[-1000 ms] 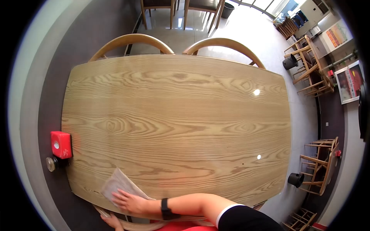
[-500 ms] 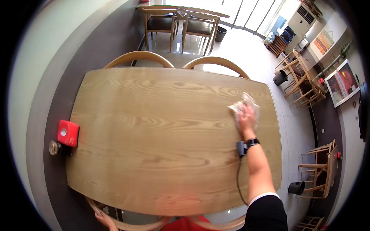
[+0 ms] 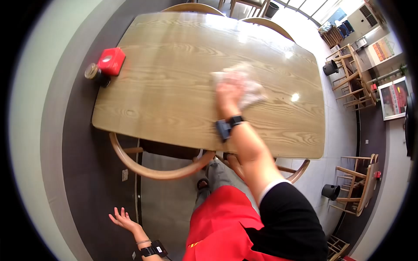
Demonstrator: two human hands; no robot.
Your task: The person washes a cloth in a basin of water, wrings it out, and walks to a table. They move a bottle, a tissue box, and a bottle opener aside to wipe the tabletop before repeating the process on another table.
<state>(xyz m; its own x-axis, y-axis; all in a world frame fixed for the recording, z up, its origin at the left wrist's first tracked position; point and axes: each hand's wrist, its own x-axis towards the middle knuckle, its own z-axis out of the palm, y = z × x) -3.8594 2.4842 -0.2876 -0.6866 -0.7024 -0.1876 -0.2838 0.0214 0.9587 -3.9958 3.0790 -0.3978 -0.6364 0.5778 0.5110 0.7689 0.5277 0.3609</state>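
Observation:
My right hand (image 3: 231, 88) presses a pale cloth (image 3: 250, 89) against the wooden table (image 3: 174, 82), near the middle of its top. Motion blurs both the hand and the cloth. A dark watch-like band with a small grey device sits on that wrist. Down at the lower left, my left hand (image 3: 125, 220) hangs in the air beside the wall with its fingers spread, holding nothing. It wears a bracelet and a black strapped device.
A red tissue box (image 3: 111, 61) and a dark jar (image 3: 96, 75) stand at the table's left end by the wall. A curved wooden chair (image 3: 165, 175) is tucked at the near side. Black bins (image 3: 331, 192) and other tables with chairs line the right.
My right hand has swept the cloth from the table's right end leftward to the middle. My left hand has let go of the chair back and moved away. The view has tilted down.

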